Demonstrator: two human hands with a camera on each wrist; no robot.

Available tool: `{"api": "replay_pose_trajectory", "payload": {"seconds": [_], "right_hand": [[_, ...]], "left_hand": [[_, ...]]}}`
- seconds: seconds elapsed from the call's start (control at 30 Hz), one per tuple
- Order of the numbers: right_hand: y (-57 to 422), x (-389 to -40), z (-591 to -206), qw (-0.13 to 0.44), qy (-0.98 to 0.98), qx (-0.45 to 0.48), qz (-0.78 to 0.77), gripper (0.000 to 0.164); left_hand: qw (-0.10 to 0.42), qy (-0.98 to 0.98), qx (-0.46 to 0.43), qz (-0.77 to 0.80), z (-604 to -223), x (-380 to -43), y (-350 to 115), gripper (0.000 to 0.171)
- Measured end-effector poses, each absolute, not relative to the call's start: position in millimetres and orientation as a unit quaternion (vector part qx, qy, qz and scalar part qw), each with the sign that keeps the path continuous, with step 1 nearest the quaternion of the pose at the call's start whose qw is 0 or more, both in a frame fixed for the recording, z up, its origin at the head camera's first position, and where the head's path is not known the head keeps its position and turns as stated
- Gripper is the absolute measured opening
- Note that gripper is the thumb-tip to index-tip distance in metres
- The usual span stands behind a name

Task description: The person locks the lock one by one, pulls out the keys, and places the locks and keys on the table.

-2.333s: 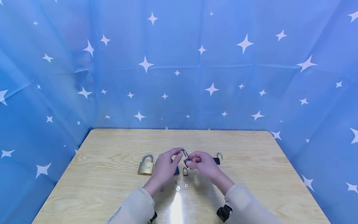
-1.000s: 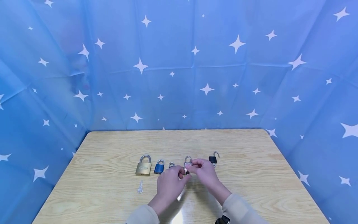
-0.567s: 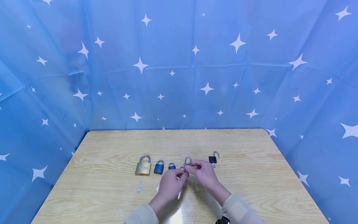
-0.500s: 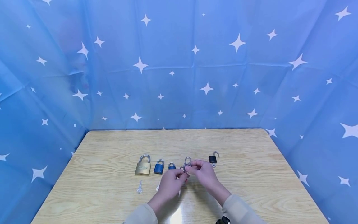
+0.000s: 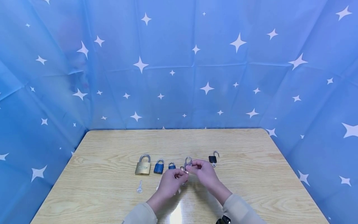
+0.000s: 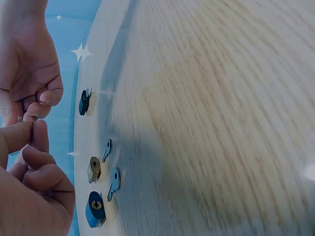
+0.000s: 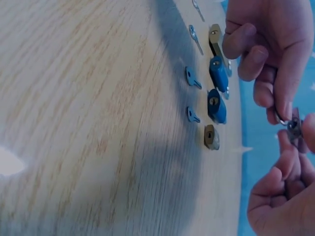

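Observation:
My right hand (image 5: pixel 206 174) grips a small silver padlock (image 5: pixel 188 161), its shackle pointing away. My left hand (image 5: pixel 170 183) is at the padlock's lower end. In the right wrist view, the left thumb and finger pinch a small key (image 7: pixel 279 119) by its round head, right at the keyhole end of the padlock (image 7: pixel 294 127); how far it sits in the keyhole is hidden. In the left wrist view, fingers of both hands meet and cover most of the padlock. A small brass padlock (image 7: pixel 211 137) stands on the table below the hands.
Left of the hands stand a large brass padlock (image 5: pixel 143 168), a blue padlock (image 5: pixel 158 167) and a smaller blue one (image 5: pixel 172 165). Several loose keys lie in front, one key (image 5: pixel 139 187) farthest left. To the right lies a black padlock (image 5: pixel 212 159) with its shackle open and a key in it.
My left hand has moved from the padlock's shackle to its lower end. The padlock has gone from tilted to nearly straight in my right hand. In the last half second, only slight finger motion shows.

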State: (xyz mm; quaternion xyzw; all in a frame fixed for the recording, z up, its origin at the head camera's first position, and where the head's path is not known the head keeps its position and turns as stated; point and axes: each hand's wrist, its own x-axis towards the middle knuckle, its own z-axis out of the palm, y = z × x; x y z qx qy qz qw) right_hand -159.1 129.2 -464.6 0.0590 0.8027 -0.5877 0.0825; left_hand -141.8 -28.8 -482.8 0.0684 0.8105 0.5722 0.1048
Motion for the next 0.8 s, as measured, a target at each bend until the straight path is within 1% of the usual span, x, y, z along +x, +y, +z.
{"api": "replay_pose_trajectory", "payload": {"seconds": [0.23, 0.43, 0.8], "right_hand": [[132.1, -162.4, -466.0, 0.077, 0.808, 0.059, -0.582, 0.012], [134.9, -164.3, -462.7, 0.079, 0.808, 0.057, -0.581, 0.014], [138.6, -168.3, -457.6, 0.075, 0.815, 0.056, -0.572, 0.015]], "left_hand": [[0.091, 0.827, 0.073, 0.55, -484.3, -139.5, -27.4, 0.015], [0.08, 0.853, 0.083, 0.509, -483.0, -138.2, -28.7, 0.011], [0.091, 0.862, 0.082, 0.492, -486.8, -136.1, -31.2, 0.008]]}}
